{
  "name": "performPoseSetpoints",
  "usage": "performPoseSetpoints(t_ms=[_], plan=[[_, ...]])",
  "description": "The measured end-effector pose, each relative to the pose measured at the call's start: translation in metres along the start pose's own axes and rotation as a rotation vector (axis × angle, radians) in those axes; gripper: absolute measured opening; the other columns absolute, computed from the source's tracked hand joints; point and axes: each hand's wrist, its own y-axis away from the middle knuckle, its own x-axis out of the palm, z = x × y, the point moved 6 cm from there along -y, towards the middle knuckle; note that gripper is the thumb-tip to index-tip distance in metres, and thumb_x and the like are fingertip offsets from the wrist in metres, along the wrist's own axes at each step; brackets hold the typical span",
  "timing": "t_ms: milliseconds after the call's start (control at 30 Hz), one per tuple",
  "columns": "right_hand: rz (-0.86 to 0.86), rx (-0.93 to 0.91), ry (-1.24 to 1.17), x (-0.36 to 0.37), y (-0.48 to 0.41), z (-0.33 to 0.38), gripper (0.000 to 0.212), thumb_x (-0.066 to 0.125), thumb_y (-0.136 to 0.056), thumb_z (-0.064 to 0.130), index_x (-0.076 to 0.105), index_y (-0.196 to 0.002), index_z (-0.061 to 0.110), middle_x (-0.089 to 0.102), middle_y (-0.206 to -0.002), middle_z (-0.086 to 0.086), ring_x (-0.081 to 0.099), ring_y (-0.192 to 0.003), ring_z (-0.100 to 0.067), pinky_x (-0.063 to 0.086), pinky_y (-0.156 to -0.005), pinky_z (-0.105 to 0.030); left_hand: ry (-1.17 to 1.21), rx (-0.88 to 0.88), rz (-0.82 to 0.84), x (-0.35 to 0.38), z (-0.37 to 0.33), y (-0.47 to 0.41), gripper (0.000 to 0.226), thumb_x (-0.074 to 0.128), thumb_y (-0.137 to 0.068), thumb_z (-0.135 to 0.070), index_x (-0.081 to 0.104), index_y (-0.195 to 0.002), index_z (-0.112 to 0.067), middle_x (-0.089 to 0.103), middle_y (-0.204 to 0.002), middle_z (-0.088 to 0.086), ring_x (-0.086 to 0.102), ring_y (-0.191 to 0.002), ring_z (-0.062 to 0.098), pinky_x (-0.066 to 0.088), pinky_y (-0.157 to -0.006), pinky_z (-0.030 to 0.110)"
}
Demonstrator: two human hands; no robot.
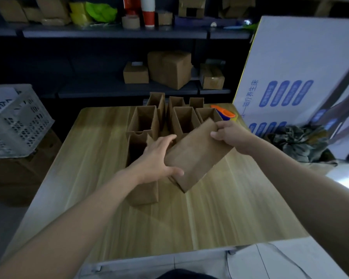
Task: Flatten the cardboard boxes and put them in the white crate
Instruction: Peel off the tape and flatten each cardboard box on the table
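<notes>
Brown cardboard box (197,154) tilted mid-frame, lifted off the pale wooden surface (220,214). Left hand (159,158) clasping its lower end, right hand (230,135) pinching the upper corner. Open brown boxes (143,119) standing just behind. White perforated plastic crate (14,121) far left, off the surface.

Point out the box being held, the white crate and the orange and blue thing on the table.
held box (197,154), head view, on its broad front face.
white crate (18,125), head view, on its perforated side wall.
orange and blue thing (225,112), head view, on its orange top; what it is cannot be told.
</notes>
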Motion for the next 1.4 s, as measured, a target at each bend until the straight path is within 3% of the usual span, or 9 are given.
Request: performPoseSetpoints(t_ms=[100,300,433,500,600,767,1067,1300,1400], plan=[[-0.068,0.061,-0.088,-0.022,0.000,-0.010,0.009,0.053,-0.097,0.020,0.057,-0.098,0.012,0.057,-0.101,-0.004,0.055,-0.094,-0.019,0.045,-0.089,-0.038,0.064,0.044,-0.040,0.001,-0.013,-0.004,0.113,0.079,-0.064,-0.053,0.002,-0.146,-0.039,0.013,-0.151,-0.013,0.019,-0.138,0.018,0.027,-0.112,0.045],[-0.105,0.348,-0.353,-0.033,-0.005,-0.047,0.026,0.058,-0.093,0.013,0.052,-0.117,0.004,0.063,-0.105,-0.016,0.064,-0.092,-0.031,0.055,-0.082,-0.046,-0.046,0.098,0.066,0.014,-0.033,-0.016,0.127,0.083,-0.056,-0.054,-0.007,-0.145,-0.041,-0.003,-0.143,-0.029,0.008,-0.137,0.011,0.022,-0.111,0.038],[-0.119,0.357,-0.283,-0.027,-0.006,-0.062,0.032,0.059,-0.093,0.016,0.052,-0.122,0.003,0.062,-0.100,-0.013,0.062,-0.084,-0.026,0.053,-0.067,-0.037,-0.183,0.092,0.067,0.025,-0.038,-0.026,0.117,0.081,-0.062,-0.051,-0.001,-0.145,-0.039,0.001,-0.143,-0.019,0.012,-0.135,0.015,0.032,-0.109,0.037],[-0.114,0.213,-0.058,-0.026,-0.008,-0.063,0.053,0.066,-0.088,0.028,0.045,-0.134,0.011,0.057,-0.120,-0.011,0.058,-0.104,-0.027,0.051,-0.081,-0.039,-0.161,0.095,0.087,0.030,-0.037,-0.032,0.116,0.081,-0.063,-0.045,0.000,-0.146,-0.036,0.003,-0.142,-0.018,0.012,-0.134,0.014,0.033,-0.107,0.034],[0.043,-0.013,0.193,-0.017,-0.005,-0.058,0.099,0.078,-0.073,0.042,0.017,-0.151,0.029,0.018,-0.157,-0.005,0.024,-0.141,-0.032,0.030,-0.111,-0.054,-0.140,0.096,0.146,0.040,-0.031,-0.039,0.117,0.083,-0.062,-0.038,0.000,-0.145,-0.038,0.004,-0.140,-0.022,0.013,-0.133,0.013,0.034,-0.106,0.032],[0.317,-0.117,0.530,0.012,0.004,-0.081,0.127,0.082,-0.064,0.047,-0.008,-0.152,0.030,-0.005,-0.161,0.008,-0.014,-0.146,-0.023,0.002,-0.117,-0.055,-0.075,0.119,0.184,0.054,-0.028,-0.049,0.113,0.083,-0.059,-0.027,0.008,-0.143,-0.035,0.007,-0.136,-0.024,0.015,-0.129,0.008,0.035,-0.104,0.029],[0.280,-0.171,0.696,0.028,0.009,-0.091,0.121,0.081,-0.067,0.045,-0.001,-0.153,0.023,0.014,-0.157,-0.003,0.011,-0.145,-0.026,0.001,-0.117,-0.044,-0.095,0.002,0.336,0.080,-0.008,-0.053,0.102,0.083,-0.061,-0.041,0.018,-0.139,-0.035,0.008,-0.140,-0.020,0.020,-0.130,0.012,0.034,-0.109,0.036],[0.347,-0.184,0.750,0.050,0.001,-0.078,0.119,0.079,-0.069,0.047,-0.001,-0.153,0.018,0.006,-0.159,-0.004,0.004,-0.146,-0.027,0.006,-0.118,-0.041,-0.045,-0.137,0.351,0.074,-0.004,-0.052,0.069,0.078,-0.069,-0.047,0.041,-0.124,-0.028,0.022,-0.133,-0.011,0.034,-0.120,0.010,0.041,-0.105,0.035],[0.351,-0.204,0.753,0.059,0.002,-0.075,0.120,0.079,-0.068,0.048,0.000,-0.153,0.017,0.006,-0.159,-0.004,0.002,-0.146,-0.026,0.003,-0.118,-0.042,-0.060,-0.109,0.223,0.067,0.002,-0.053,0.039,0.073,-0.076,-0.044,0.058,-0.106,-0.026,0.039,-0.124,-0.009,0.046,-0.111,0.010,0.046,-0.098,0.033]])
